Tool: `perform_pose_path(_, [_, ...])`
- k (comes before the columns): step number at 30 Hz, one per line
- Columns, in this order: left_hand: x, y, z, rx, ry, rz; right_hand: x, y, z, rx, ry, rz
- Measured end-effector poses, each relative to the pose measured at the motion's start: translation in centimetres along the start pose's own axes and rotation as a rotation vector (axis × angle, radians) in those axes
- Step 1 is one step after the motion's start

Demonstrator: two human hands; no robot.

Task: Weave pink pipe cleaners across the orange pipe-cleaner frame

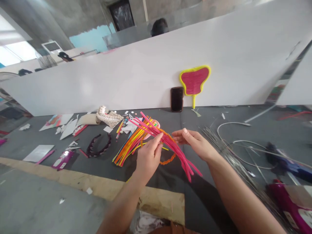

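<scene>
A bunch of pink pipe cleaners [180, 155] is pinched in my left hand [148, 156], its ends slanting down to the right and up to the left. Beside it, my right hand [195, 141] has its fingers apart and holds nothing; its fingertips are close to the pink stems. An orange twisted loop [168, 161] shows behind and below the bunch, partly hidden. Lying on the dark table left of my left hand is a pile of orange, yellow and pink pipe cleaners [129, 143].
A dark phone [176, 99] and a pink, yellow-edged hand fan [195, 81] lean on the white partition [136, 74]. A dark headband [98, 146] and purple device [63, 160] lie left. Wires [226, 149], a blue-handled tool [290, 165] and a magenta device [287, 201] are right.
</scene>
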State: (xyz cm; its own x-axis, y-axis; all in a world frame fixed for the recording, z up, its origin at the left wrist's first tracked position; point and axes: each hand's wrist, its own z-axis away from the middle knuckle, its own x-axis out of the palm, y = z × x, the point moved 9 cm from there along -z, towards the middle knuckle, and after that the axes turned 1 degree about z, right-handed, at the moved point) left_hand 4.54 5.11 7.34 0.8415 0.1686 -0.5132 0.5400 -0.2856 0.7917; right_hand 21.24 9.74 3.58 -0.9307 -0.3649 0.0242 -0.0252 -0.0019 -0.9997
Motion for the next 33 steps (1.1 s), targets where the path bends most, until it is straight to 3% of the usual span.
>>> perform_pose_path(3, [0.6, 0.6, 0.3, 0.098, -0.002, -0.218, 1.4, -0.3, 0.4, 0.013, -0.138, 0.104])
perform_pose_path(7, [0.9, 0.3, 0.4, 0.093, 0.006, -0.215, 2.5, 0.0, 0.6, 0.061, -0.234, 0.161])
perform_pose_path(12, [1.0, 0.0, 0.3, 0.063, 0.002, -0.121, 2.4, 0.5, 0.4, 0.090, -0.221, 0.143])
perform_pose_path(25, [1.6, 0.0, 0.7, 0.108, -0.048, -0.295, 2.8, 1.3, 0.1, 0.120, -0.231, 0.109])
perform_pose_path(33, [1.3, -0.1, 0.7, 0.179, 0.030, -0.218, 2.4, 1.5, -0.3, 0.119, -0.186, 0.163])
